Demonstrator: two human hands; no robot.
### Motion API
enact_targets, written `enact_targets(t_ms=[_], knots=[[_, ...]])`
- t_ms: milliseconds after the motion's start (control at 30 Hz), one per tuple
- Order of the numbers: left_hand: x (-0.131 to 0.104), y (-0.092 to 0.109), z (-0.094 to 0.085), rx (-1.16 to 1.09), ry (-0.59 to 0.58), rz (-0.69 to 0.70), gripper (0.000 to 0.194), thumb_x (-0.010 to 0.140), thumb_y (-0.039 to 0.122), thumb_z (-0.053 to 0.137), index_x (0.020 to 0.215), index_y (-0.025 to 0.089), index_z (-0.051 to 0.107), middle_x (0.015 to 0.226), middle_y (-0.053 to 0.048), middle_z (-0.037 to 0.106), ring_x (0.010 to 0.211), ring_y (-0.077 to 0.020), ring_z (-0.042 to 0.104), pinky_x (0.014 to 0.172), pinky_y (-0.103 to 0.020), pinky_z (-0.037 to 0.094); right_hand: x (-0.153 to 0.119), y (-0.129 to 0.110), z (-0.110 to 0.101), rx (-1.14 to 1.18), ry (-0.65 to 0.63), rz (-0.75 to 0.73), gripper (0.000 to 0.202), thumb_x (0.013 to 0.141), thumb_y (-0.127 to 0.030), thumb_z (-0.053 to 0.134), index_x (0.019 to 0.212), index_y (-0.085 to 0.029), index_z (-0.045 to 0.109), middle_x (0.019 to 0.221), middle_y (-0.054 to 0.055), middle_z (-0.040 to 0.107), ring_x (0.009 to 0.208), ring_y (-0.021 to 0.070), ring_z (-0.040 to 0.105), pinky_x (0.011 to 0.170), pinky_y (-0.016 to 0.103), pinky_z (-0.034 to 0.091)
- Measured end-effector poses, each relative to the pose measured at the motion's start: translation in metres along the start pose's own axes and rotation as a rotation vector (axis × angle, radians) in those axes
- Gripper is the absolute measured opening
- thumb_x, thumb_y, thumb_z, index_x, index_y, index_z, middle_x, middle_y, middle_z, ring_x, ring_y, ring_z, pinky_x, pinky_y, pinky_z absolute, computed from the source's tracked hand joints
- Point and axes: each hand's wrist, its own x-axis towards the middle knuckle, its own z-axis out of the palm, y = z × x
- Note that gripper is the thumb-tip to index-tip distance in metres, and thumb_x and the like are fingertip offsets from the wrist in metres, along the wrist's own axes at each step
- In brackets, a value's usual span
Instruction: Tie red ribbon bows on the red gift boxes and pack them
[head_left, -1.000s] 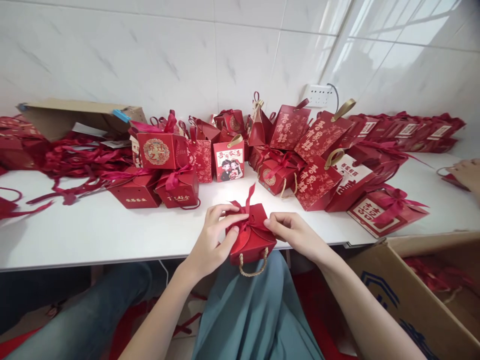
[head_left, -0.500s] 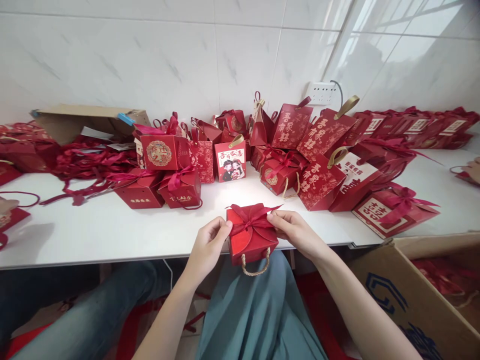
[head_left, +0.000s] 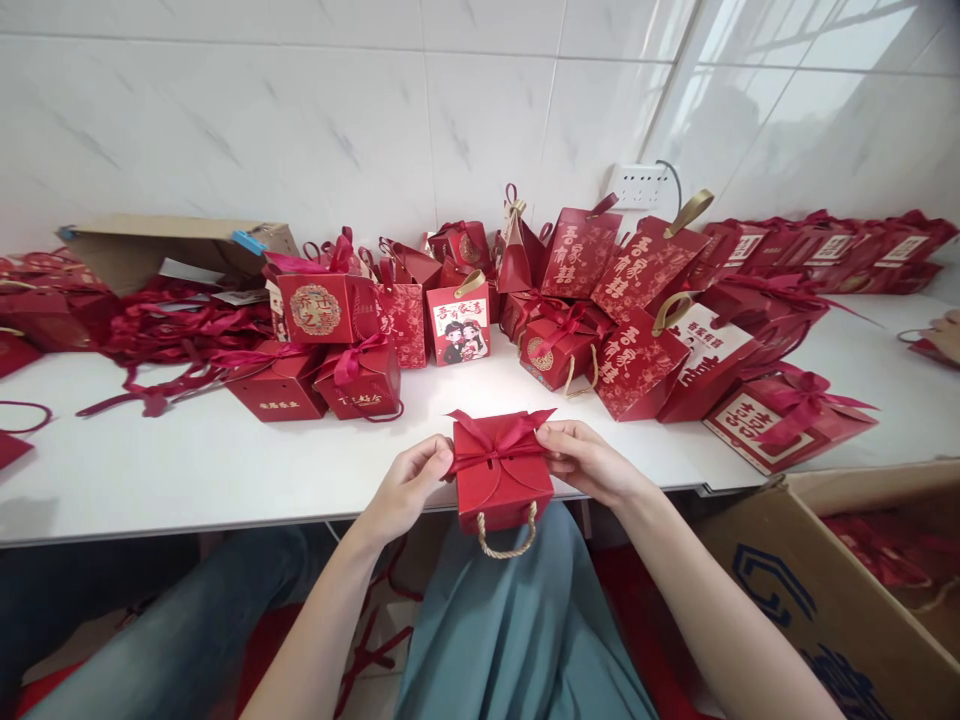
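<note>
A small red gift box (head_left: 506,497) is at the table's front edge, above my lap, with its scalloped lid flaps folded over. A dark red ribbon (head_left: 491,452) crosses the top and is tied at the middle, its upper ends spreading left and right. At the box's left side, my left hand (head_left: 409,488) is closed, pinching the ribbon between thumb and fingers. My right hand (head_left: 589,462) pinches the ribbon at the right side, fingers curled. A twisted gold rope handle (head_left: 508,550) hangs from the near face.
Several finished red boxes (head_left: 360,380) and bags (head_left: 577,250) stand along the wall. Loose ribbons (head_left: 172,330) spill from a cardboard box (head_left: 180,232) at left. A large carton (head_left: 795,560) is at lower right. Another person's hand (head_left: 946,335) shows at the far right edge.
My two hands have drawn the ribbon straighter across the box, and the bow looks flatter. The box has tilted slightly. A neighbour's hand at the left edge has gone out of view.
</note>
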Motion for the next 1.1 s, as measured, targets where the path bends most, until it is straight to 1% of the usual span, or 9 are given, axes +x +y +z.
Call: enact_targets(t_ms=[200,367,467,600,667,733,833,967,1100], knots=[[0.006,-0.007,-0.004,0.012,0.04,-0.024,0.04,0.083,0.05,0.051,0.062,0.018,0.04,0.064,0.003,0.039,0.059,-0.0098,0.036,0.058,-0.023,0.035,-0.002,0.006,0.003,-0.003,-0.004,-0.001,0.05,0.07,-0.048,0.07,0.051,-0.02,0.034,0.047,-0.011,0.02,0.044,0.0047,0.014,0.046,0.023,0.019],[-0.005,0.004,-0.003,0.17,0.187,-0.042,0.042,0.081,0.061,0.045,0.079,0.02,0.048,0.078,0.0,0.049,0.078,-0.0153,0.05,0.076,-0.029,0.044,-0.008,0.007,-0.012,-0.06,0.011,-0.07,0.046,0.069,-0.056,0.07,0.06,-0.017,0.047,0.054,-0.007,0.038,0.049,0.0066,0.033,0.055,0.024,0.033],[-0.019,0.011,0.008,0.295,0.305,-0.003,0.061,0.068,0.066,0.058,0.107,0.022,0.043,0.111,-0.007,0.05,0.11,-0.0228,0.048,0.097,-0.038,0.038,-0.009,0.004,-0.02,-0.199,0.093,-0.206,0.05,0.064,-0.061,0.071,0.088,-0.019,0.057,0.084,0.003,0.057,0.08,0.0153,0.055,0.072,0.028,0.042],[-0.022,0.018,0.018,0.384,0.185,-0.132,0.078,0.066,0.05,0.07,0.128,0.025,0.029,0.134,-0.013,0.041,0.123,-0.026,0.044,0.103,-0.043,0.035,-0.009,-0.001,-0.014,-0.326,0.087,-0.271,0.061,0.073,-0.063,0.061,0.119,-0.025,0.049,0.125,0.01,0.054,0.116,0.0215,0.05,0.094,0.037,0.04],[-0.016,0.017,0.011,0.371,0.237,-0.115,0.073,0.07,0.046,0.068,0.128,0.025,0.03,0.134,-0.013,0.042,0.123,-0.0265,0.045,0.103,-0.045,0.036,-0.011,-0.004,-0.009,-0.388,0.095,-0.257,0.058,0.078,-0.062,0.057,0.12,-0.023,0.048,0.116,0.01,0.06,0.109,0.0217,0.057,0.094,0.039,0.041],[-0.009,0.014,-0.002,0.393,0.491,-0.028,0.066,0.071,0.044,0.066,0.125,0.024,0.035,0.136,-0.013,0.041,0.126,-0.0277,0.042,0.104,-0.047,0.033,-0.017,-0.007,-0.006,-0.444,0.147,-0.239,0.054,0.082,-0.062,0.05,0.114,-0.018,0.053,0.086,0.007,0.069,0.086,0.021,0.065,0.088,0.04,0.045],[-0.005,0.011,-0.017,0.383,0.797,0.09,0.048,0.077,0.042,0.059,0.118,0.024,0.042,0.135,-0.012,0.044,0.129,-0.0257,0.04,0.106,-0.044,0.031,-0.024,-0.011,-0.007,-0.438,0.291,-0.212,0.053,0.086,-0.064,0.04,0.095,-0.015,0.058,0.051,0.001,0.061,0.054,0.0181,0.061,0.073,0.037,0.048],[-0.006,0.014,-0.011,0.297,0.569,0.038,0.038,0.08,0.047,0.052,0.107,0.021,0.053,0.119,-0.009,0.059,0.118,-0.0233,0.052,0.1,-0.038,0.039,-0.023,-0.011,-0.007,-0.453,0.44,-0.241,0.052,0.08,-0.067,0.047,0.077,-0.016,0.058,0.053,0.001,0.057,0.052,0.0152,0.056,0.061,0.031,0.047],[0.0,0.014,0.002,0.203,0.446,-0.038,0.038,0.076,0.048,0.055,0.1,0.019,0.055,0.106,-0.006,0.065,0.103,-0.0204,0.06,0.089,-0.031,0.046,-0.017,-0.003,-0.001,-0.614,0.408,-0.287,0.047,0.077,-0.062,0.055,0.097,-0.019,0.056,0.089,0.008,0.061,0.079,0.02,0.06,0.07,0.034,0.049]])
